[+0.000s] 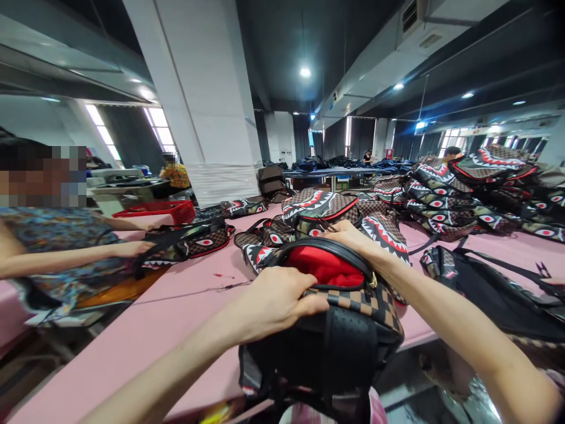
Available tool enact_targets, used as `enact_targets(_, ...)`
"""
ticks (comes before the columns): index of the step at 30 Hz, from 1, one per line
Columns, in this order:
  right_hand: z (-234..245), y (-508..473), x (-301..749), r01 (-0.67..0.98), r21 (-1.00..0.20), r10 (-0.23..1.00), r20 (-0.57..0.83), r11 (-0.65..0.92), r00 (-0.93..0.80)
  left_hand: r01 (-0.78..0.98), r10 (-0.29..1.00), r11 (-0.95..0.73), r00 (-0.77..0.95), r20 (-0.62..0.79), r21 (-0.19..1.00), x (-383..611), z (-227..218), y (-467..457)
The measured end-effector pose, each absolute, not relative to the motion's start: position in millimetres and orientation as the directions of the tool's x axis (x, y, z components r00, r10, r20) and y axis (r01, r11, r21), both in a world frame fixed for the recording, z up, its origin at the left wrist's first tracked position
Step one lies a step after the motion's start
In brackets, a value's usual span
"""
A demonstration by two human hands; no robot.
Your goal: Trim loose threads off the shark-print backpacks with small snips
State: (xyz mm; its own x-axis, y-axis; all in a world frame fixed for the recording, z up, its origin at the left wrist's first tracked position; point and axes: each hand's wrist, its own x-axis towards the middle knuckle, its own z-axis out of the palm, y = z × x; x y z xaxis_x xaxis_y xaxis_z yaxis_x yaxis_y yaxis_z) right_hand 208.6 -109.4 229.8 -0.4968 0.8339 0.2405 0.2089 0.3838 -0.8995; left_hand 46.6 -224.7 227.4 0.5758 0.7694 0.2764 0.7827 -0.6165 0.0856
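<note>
Bare forearms [185, 358] stretch out right beneath us, framing our checked backpack [353, 341] at the near edge of the pink surface [176, 306]; call the backpack our clock's centre. At ten o'clock, a co-worker's hands [139, 248] are on another bag [200, 238]. Now our left hand [280, 300], at nine, and it's pinching the near rim between thumb and fingers, red lining [326, 266] showing inside! At one, our right hand [353, 237] lies over the far rim; dark tips [325, 224] show by its fingers, but whether it grips anything we can't tell. More shark-mouthed bags [439, 206] stand piled at two, and at three another person's hand [555, 282] sits by dark snips [542, 271]. Holding the mouth open looks like the step in hand; we'd say the next move calls for a steady rim and a clear view of the lining.
</note>
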Motion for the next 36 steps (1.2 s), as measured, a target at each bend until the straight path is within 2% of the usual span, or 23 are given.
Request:
enact_targets(1,230,-108,208,0.217,-0.905,0.842,0.223,0.366,-0.491,0.786,0.784,-0.615,0.603,0.145,0.057,51,232,-224)
enact_targets(3,229,-108,207,0.232,-0.921,0.859,0.17,0.313,-0.483,0.765,0.766,-0.64,0.643,-0.027,0.064,58,240,-219)
enact_targets(8,220,-113,213,0.238,-0.919,0.84,0.151,0.313,-0.521,0.698,0.622,-0.614,0.715,-0.318,0.368,77,248,-203)
enact_targets(11,221,-118,223,0.249,-0.9,0.812,0.169,0.358,-0.558,0.702,0.578,-0.54,0.71,-0.402,0.464,88,246,-194)
enact_targets(13,228,-122,236,0.224,-0.885,0.83,0.258,0.408,-0.494,0.711,0.6,-0.49,0.694,-0.397,0.504,90,245,-184)
enact_targets(15,233,-127,258,0.164,-0.868,0.854,0.397,0.469,-0.337,0.726,0.685,-0.455,0.655,-0.318,0.516,88,246,-170)
enact_targets(17,231,-136,285,0.126,-0.848,0.854,0.496,0.515,-0.154,0.752,0.824,-0.422,0.551,-0.132,0.506,83,246,-154)
enact_targets(19,217,-147,312,0.154,-0.836,0.851,0.517,0.526,-0.096,0.76,0.91,-0.377,0.411,0.058,0.529,80,246,-140)
enact_targets(21,193,-157,331,0.228,-0.848,0.876,0.445,0.478,-0.184,0.716,0.932,-0.337,0.344,0.111,0.612,82,244,-131)
enact_targets(24,157,-163,337,0.26,-0.885,0.92,0.348,0.385,-0.178,0.615,0.938,-0.243,0.347,0.019,0.75,91,242,-129)
enact_targets(27,145,-162,319,0.224,-0.911,0.935,0.315,0.346,-0.163,0.582,0.937,-0.177,0.345,-0.045,0.793,95,239,-132)
enact_targets(30,149,-167,292,0.082,-0.947,0.926,0.282,0.311,-0.253,0.625,0.948,-0.193,0.319,-0.022,0.756,90,235,-132)
enact_targets(33,150,-179,270,-0.097,-0.936,0.869,0.351,0.339,-0.348,0.709,0.961,-0.229,0.272,0.041,0.667,82,230,-132)
enact_targets(36,142,-187,262,-0.049,-0.901,0.807,0.409,0.431,-0.425,0.778,0.957,-0.286,0.264,0.122,0.56,78,227,-139)
